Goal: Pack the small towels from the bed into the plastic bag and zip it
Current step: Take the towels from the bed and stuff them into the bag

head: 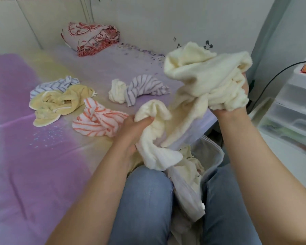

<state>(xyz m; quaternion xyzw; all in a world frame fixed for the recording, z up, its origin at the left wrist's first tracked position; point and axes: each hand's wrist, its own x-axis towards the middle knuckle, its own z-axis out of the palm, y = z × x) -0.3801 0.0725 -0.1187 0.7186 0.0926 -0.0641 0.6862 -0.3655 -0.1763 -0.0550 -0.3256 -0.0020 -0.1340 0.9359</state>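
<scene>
Towels in both hands right now, or maybe one towel stretched between them, honestly can't tell. The left hand [131, 128] has its fingers curled around a bunched cream towel [155, 138] low down near the knees, and the right hand [244, 89] is up higher, clutching a bigger wad of the same cream terry [201, 75]. Both grips are full fists, nothing loose.

The plastic bag [187, 197] sits between the person's jeans-clad legs, mouth up, with some cream cloth already inside. I can't make out the zip properly from here.

If it were me, I'd squash each bundle down flatter before stuffing it in. A puffy wad like the right one will eat the room fast and could make the zip fight back later. Lower it straight into the mouth and push it down to the bottom, keeping the fabric away from the top edge so nothing gets caught in the closure.

Plenty left on the bed [42, 174]: a yellow towel [60, 103] with a blue-striped towel [55, 85] tucked behind it, an orange-striped towel [99, 121] just beside the left hand, and further back a purple-striped towel [145, 85] tangled with a small cream one [117, 92]. So I'd say the job is early-to-middle. The bag looks floppy too, so holding its rim open with one hand while the other feeds would probably save some fumbling.
</scene>
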